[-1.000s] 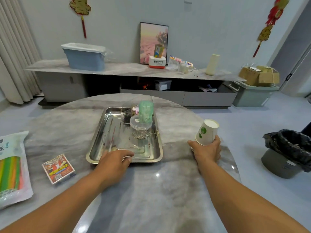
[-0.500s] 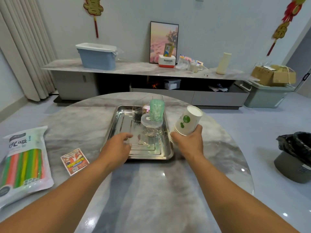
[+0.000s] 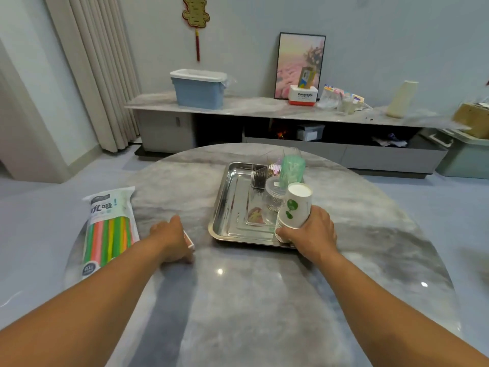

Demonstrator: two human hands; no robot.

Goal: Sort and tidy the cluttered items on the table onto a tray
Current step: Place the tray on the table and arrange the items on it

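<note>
Round marble table (image 3: 264,300), steel tray (image 3: 230,197) at its far middle. Straw pack (image 3: 109,226) lies left, off the tray. Our right hand (image 3: 309,230) grips the paper cups (image 3: 295,209), tilted over the tray's near right corner, likely to set down. Our left hand (image 3: 172,238) covers a small card box (image 3: 189,238); we can't tell its grip. Clear tubs behind the cups are hard to read.

The room has soft, even, slightly cool light. Small bright glare spots shine on the glossy bench (image 3: 264,300). Shadows are weak. The wide lens bends the edges, and the right side looks blurred.
</note>
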